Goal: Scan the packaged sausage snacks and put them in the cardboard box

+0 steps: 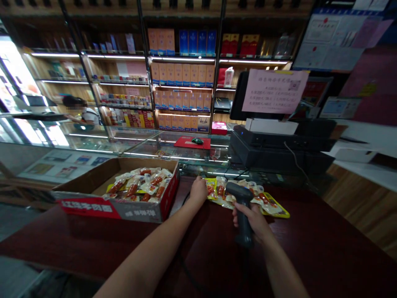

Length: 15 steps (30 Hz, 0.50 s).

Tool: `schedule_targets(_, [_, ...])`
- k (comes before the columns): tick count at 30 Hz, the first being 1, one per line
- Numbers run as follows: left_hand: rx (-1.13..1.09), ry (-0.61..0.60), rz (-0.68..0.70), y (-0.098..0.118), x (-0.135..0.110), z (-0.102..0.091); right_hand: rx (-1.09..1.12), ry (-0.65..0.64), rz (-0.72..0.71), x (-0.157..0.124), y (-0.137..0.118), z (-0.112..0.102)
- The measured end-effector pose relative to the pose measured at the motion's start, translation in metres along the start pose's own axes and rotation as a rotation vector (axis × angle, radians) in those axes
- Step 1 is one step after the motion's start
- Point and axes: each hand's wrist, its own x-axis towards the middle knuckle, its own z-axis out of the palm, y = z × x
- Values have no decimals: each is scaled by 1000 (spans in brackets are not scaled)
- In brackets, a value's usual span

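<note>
My right hand point(254, 221) is closed round the handle of a black barcode scanner point(242, 207), whose head points at a pile of sausage snack packets point(266, 203) lying on the dark red counter point(93, 244). My left hand point(198, 190) rests at the left end of that pile, fingers curled on a packet there. A cardboard box point(93, 182) with red sides stands to the left, holding several more of the same packets point(141, 186).
A black register with a screen and a pink paper notice point(274, 91) stands behind the pile. Beyond lie a glass display counter point(139, 145), a red mouse mat with a mouse point(197, 141), and shelves of boxed goods point(182, 74). A person point(80, 114) is far left.
</note>
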Motion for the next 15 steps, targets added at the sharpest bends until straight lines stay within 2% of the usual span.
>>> schedule_targets(3, [72,-10,101,22,-8,-25,9,-19,18,-1,-1,13])
schedule_targets(5, [182,17,140,33,-7,-54,8,-58,16,-2,-2,24])
schedule_targets(7, [300,77,122,38,1,-92,-5,-100,12,-1,-3,36])
schedule_targets(10, [568,148,22,33,17,-152,-24,-161,10,4,-4,53])
schedule_targets(11, [672,136,-44,28,22,-168,-24,-184,9,6,-3,57])
schedule_targets(13, [814,74,-193,17,29,-193,-12,-224,-1,11,0,65])
schedule_targets(15, [814,13,-325,6,32,-204,11,-263,-24,16,7,69])
